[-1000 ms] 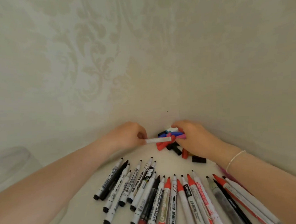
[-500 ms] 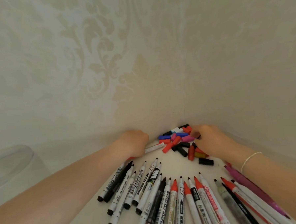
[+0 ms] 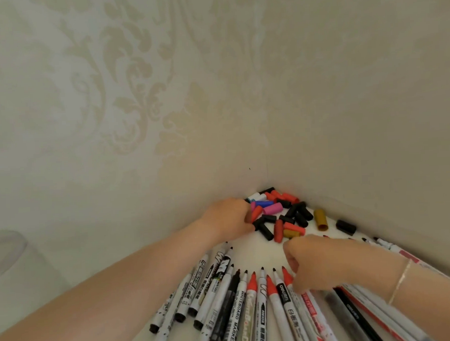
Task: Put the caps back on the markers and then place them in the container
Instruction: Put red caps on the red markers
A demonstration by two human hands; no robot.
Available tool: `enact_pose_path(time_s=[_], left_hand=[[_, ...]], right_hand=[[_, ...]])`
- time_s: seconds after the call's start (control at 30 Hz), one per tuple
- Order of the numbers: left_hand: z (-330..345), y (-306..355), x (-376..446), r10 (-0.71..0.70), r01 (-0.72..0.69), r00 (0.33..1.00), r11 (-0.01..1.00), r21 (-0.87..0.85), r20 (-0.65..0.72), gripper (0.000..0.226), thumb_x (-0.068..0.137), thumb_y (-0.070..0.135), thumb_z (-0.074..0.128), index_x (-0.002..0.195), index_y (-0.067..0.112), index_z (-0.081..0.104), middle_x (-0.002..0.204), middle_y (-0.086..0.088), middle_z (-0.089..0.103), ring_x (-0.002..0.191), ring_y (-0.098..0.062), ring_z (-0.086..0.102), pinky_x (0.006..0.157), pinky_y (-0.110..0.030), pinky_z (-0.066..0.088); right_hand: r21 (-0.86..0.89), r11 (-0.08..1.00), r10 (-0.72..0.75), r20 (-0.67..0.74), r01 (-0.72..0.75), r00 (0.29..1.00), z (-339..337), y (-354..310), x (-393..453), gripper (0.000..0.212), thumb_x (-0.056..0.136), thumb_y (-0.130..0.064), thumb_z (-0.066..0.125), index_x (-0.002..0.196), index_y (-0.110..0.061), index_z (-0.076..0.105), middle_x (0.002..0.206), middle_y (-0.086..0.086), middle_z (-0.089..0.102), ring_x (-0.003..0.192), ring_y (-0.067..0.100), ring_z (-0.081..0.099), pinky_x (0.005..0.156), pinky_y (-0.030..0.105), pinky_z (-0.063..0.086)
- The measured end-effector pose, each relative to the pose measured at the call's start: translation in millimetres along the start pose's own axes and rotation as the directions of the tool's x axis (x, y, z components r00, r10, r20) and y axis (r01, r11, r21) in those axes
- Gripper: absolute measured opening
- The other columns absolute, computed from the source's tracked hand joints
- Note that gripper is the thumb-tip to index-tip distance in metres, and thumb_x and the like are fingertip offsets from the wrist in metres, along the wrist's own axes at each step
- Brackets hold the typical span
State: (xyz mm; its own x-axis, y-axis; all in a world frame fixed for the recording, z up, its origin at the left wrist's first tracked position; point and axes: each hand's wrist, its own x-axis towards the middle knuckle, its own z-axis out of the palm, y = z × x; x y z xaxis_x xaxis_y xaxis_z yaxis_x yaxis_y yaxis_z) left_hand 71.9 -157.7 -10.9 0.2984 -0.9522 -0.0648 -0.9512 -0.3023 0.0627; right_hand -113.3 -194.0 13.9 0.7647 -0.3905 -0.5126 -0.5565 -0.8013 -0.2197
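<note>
Left hand (image 3: 227,218) fingers curl onto a red cap (image 3: 256,213) beside the cap pile (image 3: 286,214); right hand (image 3: 311,263) fingertips pinch a red-tipped marker (image 3: 289,279)

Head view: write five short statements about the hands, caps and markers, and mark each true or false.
1. The loose caps are heaped in the corner where the two walls meet. True.
2. The left hand is at the left edge of the cap pile. True.
3. The right hand rests inside the clear container. False: it is over the tips of the markers, and the container stands far left.
4. Every marker in the row already wears its cap. False: bare tips show along the row.
5. A mustard-coloured cap lies to the right of the main pile. True.
</note>
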Motion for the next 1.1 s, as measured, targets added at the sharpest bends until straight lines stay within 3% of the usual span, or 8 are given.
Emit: enact_pose_path(time_s=[0.13, 0.3, 0.43, 0.53, 0.67, 0.83, 1.0, 1.1], left_hand=[[4, 8, 2, -0.018, 0.018, 0.998, 1.0, 0.0, -0.064, 0.018, 0.089, 0.028, 0.058, 0.091, 0.01, 0.055, 0.088, -0.008, 0.058, 0.081, -0.025, 0.056, 0.063, -0.027, 0.037], [8, 10, -1, -0.103, 0.095, 0.991, 0.991, -0.097, -0.081, 0.017, 0.091, 0.027, 0.055, 0.092, 0.009, 0.058, 0.096, -0.011, 0.064, 0.08, -0.023, 0.057, 0.064, -0.026, 0.038], [5, 9, 0, -0.174, 0.162, 0.983, 0.974, -0.162, -0.066, 0.02, 0.093, 0.03, 0.051, 0.079, 0.015, 0.053, 0.07, -0.001, 0.052, 0.068, -0.02, 0.052, 0.056, -0.027, 0.035], [-7, 7, -3, -0.191, 0.154, 0.979, 0.926, -0.344, -0.076, 0.017, 0.09, 0.032, 0.058, 0.091, 0.014, 0.06, 0.079, -0.002, 0.059, 0.075, -0.019, 0.056, 0.068, -0.028, 0.045], [-27, 3, -22, -0.105, 0.08, 0.995, 0.746, -0.661, 0.003, 0.017, 0.085, 0.016, 0.066, 0.102, 0.012, 0.066, 0.082, -0.001, 0.071, 0.076, -0.009, 0.067, 0.077, -0.026, 0.054], [-40, 0, -46, 0.003, 0.035, 0.999, 0.714, -0.699, 0.052, 0.015, 0.085, 0.01, 0.069, 0.095, 0.02, 0.066, 0.089, 0.001, 0.071, 0.075, -0.002, 0.066, 0.075, -0.019, 0.053], [-39, -8, -56, -0.01, 0.019, 1.0, 0.729, -0.684, 0.017, 0.019, 0.081, 0.011, 0.073, 0.096, 0.021, 0.067, 0.097, -0.002, 0.074, 0.094, -0.014, 0.069, 0.094, -0.025, 0.049], [-41, -8, -59, -0.027, 0.0, 0.999, 0.706, -0.708, -0.028, 0.022, 0.08, 0.008, 0.074, 0.101, 0.013, 0.068, 0.094, -0.002, 0.073, 0.083, -0.003, 0.067, 0.082, -0.012, 0.048]], right_hand=[[-0.074, 0.997, 0.006, -0.133, -0.016, 0.991, 16, -5, -1, 0.016, 0.092, -0.026, 0.051, 0.105, -0.018, 0.046, 0.081, -0.004, 0.041, 0.078, 0.012, 0.047, 0.062, 0.022, 0.038], [-0.075, 0.997, 0.014, -0.151, -0.026, 0.988, 26, -9, -3, 0.025, 0.095, -0.029, 0.046, 0.117, -0.016, 0.048, 0.093, -0.002, 0.048, 0.088, 0.013, 0.053, 0.069, 0.023, 0.044], [-0.033, 0.998, 0.051, -0.163, -0.057, 0.985, 29, -9, -3, 0.03, 0.093, -0.029, 0.05, 0.12, -0.016, 0.047, 0.098, -0.001, 0.046, 0.091, 0.013, 0.053, 0.08, 0.026, 0.048], [-0.061, 0.994, 0.076, -0.182, -0.089, 0.98, 32, -9, 0, 0.028, 0.093, -0.027, 0.053, 0.118, -0.016, 0.048, 0.095, -0.001, 0.045, 0.089, 0.013, 0.052, 0.078, 0.026, 0.048], [-0.096, 0.987, 0.107, -0.23, -0.132, 0.967, 35, -8, 5, 0.028, 0.094, -0.019, 0.051, 0.122, -0.012, 0.049, 0.107, 0.003, 0.045, 0.086, 0.017, 0.047, 0.069, 0.025, 0.043], [-0.025, 0.988, 0.14, -0.31, -0.156, 0.94, 36, -10, 9, 0.021, 0.094, -0.029, 0.051, 0.108, -0.014, 0.053, 0.134, 0.01, 0.034, 0.081, 0.015, 0.052, 0.075, 0.026, 0.05], [0.378, 0.923, 0.119, -0.454, 0.07, 0.883, 15, 4, 8, 0.033, 0.087, -0.034, 0.059, 0.065, -0.017, 0.041, 0.066, -0.004, 0.044, 0.05, 0.009, 0.037, 0.049, 0.02, 0.036], [0.761, 0.551, 0.098, -0.467, 0.343, 0.879, -4, 8, 0, 0.017, 0.091, -0.021, 0.057, 0.082, -0.007, 0.055, 0.071, 0.009, 0.069, 0.061, 0.02, 0.066, 0.066, 0.034, 0.058]])
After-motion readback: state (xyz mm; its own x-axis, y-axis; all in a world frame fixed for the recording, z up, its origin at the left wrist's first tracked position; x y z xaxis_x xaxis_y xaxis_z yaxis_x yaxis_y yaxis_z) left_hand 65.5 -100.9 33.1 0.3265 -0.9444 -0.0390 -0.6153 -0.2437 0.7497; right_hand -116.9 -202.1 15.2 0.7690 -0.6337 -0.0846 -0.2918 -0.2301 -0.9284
